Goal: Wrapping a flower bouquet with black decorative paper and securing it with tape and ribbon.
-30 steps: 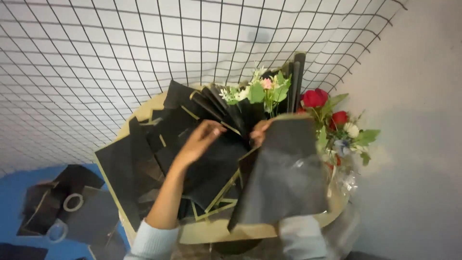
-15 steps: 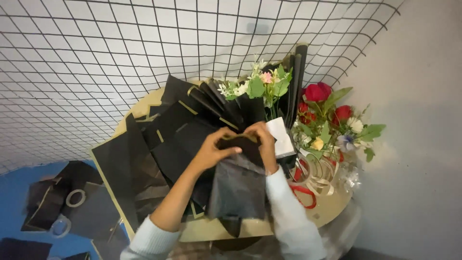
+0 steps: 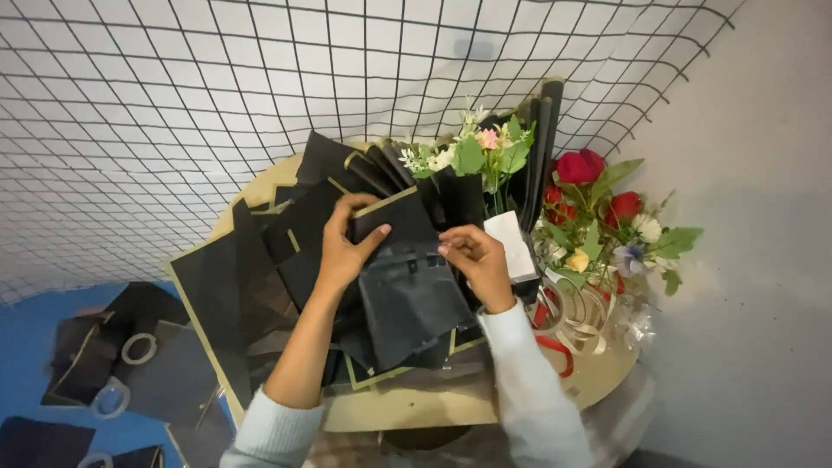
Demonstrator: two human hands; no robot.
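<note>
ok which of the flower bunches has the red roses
The bunch at the right edge of the table, red roses with small white and yellow blooms. The other bunch, behind the hands, has only white and pink blossoms among green leaves.

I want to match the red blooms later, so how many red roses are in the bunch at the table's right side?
3 show: the largest red rose on top, a second lower right of it, and a third partly hidden by leaves lower left. More may sit behind the foliage.
</note>
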